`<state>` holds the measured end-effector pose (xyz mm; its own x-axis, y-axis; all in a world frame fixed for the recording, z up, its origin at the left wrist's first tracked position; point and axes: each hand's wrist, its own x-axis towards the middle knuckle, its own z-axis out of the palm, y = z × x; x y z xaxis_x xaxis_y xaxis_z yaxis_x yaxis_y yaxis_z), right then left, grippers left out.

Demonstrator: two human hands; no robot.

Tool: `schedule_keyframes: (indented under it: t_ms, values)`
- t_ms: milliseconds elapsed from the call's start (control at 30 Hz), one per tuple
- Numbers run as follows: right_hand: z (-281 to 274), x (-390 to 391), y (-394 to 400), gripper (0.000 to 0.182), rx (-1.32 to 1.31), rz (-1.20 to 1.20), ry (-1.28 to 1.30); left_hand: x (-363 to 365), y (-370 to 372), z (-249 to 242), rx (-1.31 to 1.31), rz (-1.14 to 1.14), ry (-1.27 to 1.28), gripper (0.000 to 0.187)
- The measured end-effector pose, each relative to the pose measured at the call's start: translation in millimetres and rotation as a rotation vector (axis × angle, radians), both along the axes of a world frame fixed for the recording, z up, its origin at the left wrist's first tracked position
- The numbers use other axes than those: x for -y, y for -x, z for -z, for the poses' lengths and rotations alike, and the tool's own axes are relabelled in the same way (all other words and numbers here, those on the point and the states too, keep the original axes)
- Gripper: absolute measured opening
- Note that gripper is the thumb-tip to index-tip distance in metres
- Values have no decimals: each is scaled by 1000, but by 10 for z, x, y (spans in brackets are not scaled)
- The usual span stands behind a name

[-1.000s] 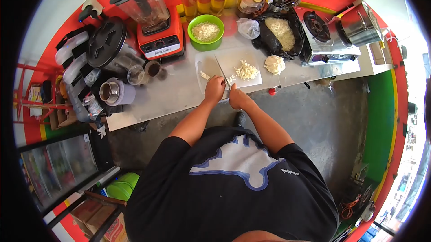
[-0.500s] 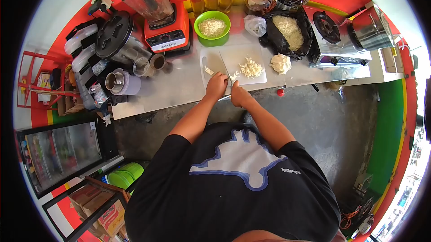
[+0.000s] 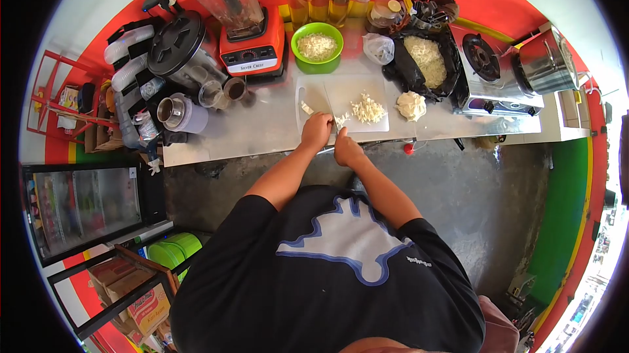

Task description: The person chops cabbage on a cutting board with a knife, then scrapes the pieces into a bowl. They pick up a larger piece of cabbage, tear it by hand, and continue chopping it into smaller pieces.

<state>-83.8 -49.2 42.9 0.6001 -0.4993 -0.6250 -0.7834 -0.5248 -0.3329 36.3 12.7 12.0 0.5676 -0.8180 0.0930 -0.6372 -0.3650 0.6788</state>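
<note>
My right hand (image 3: 348, 152) is closed around the handle of a knife, at the front edge of a white cutting board (image 3: 316, 85). The thin blade points away from me over the board, beside my left hand (image 3: 317, 131). My left fingers are curled together on the board next to the blade; what they hold is hidden. Small chopped pale bits (image 3: 342, 119) lie just right of the blade. A larger pile of chopped pale pieces (image 3: 368, 110) sits on the board's right half. One uncut pale piece (image 3: 306, 108) rests at the left.
A green bowl (image 3: 318, 64) of pale shreds stands behind the board. Right of it are a pale lump (image 3: 411, 106), a black bag (image 3: 452, 58) with pale shreds and a stove (image 3: 501, 100). A red blender (image 3: 252, 58) and a lilac container (image 3: 195, 119) stand left.
The whole view has shifted slightly. Relative to the board, my right hand with the knife has moved a little left and toward me. My left hand stays about where it was.
</note>
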Motion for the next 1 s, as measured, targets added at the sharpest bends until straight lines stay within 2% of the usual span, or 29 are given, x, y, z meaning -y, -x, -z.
schedule_keyframes:
  t_ms: [167, 233, 367, 400, 467, 533, 600, 633, 700, 900, 1000]
  values:
    - [-116, 160, -44, 54, 4, -25, 9, 18, 27, -64, -25, -63, -35, 7]
    - [-136, 274, 58, 43, 41, -79, 112, 34, 39, -111, -153, -89, -127, 13]
    - [-223, 414, 235, 32, 108, 41, 147, 109, 7, -254, -145, -86, -173, 18]
    - [-221, 428, 260, 32, 122, 47, 146, 75, -40, -222, -130, -83, -173, 18]
    - [-192, 428, 301, 32, 196, 0, 84, -49, -160, -147, -125, -132, 10, 17]
    - [-171, 419, 321, 34, 219, -56, 52, -177, -363, -81, -97, -131, -1, 17]
    - [-132, 375, 393, 35, 281, -153, -29, -275, -462, -62, 162, -135, 60, 33]
    - [-105, 356, 434, 35, 273, -163, -30, -311, -471, -59, 154, -146, 60, 33]
    - [-30, 382, 473, 37, 267, -198, -48, -297, -504, -70, 166, -91, -15, 46]
    - [32, 663, 748, 37, 246, -140, -16, -207, -500, -20, 158, -245, -35, 49]
    - [-2, 826, 834, 35, 262, -112, 49, -190, -568, 6, 165, -167, -88, 44]
